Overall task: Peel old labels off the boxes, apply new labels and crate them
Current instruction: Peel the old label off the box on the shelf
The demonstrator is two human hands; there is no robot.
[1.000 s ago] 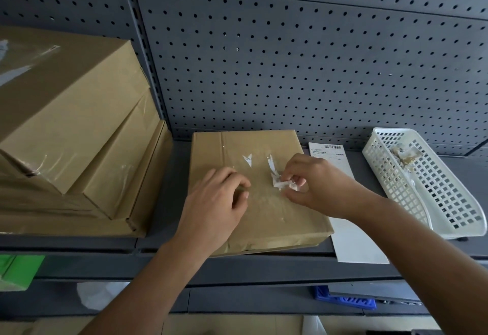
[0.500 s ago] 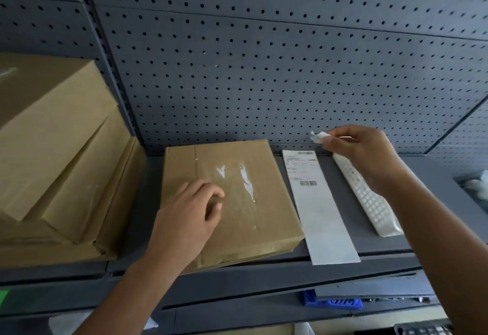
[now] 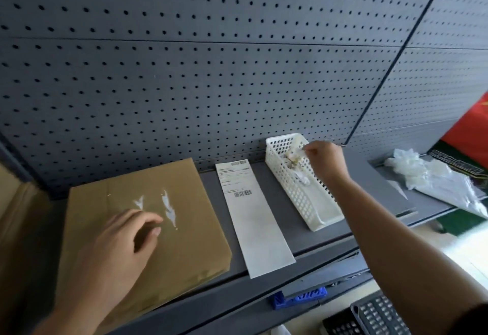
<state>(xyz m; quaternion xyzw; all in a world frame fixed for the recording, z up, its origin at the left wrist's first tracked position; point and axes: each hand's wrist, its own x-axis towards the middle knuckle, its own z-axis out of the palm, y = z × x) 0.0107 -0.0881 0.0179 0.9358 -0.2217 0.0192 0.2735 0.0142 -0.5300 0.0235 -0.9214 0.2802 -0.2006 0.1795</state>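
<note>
A flat brown cardboard box [image 3: 184, 229] lies on the grey shelf, with two white label remnants [image 3: 167, 206] stuck on its top. My left hand [image 3: 124, 245] rests on the box, fingers loosely curled. My right hand [image 3: 323, 159] is over the far end of a white plastic basket [image 3: 303, 202] and pinches a small peeled label scrap [image 3: 299, 153] above the scraps lying inside. A long white sheet with a new printed barcode label [image 3: 237, 179] at its far end lies between box and basket.
More brown boxes [image 3: 13, 202] sit at the far left. Dark pegboard [image 3: 211, 70] backs the shelf. Crumpled clear plastic [image 3: 427, 173] lies on the shelf at right. A blue piece [image 3: 298, 297] and a dark perforated crate [image 3: 375, 316] are below the shelf edge.
My right hand pulled a scrap off the box, carried it right, and now holds it over the basket. My view swung right. The left hand stayed on the box.
</note>
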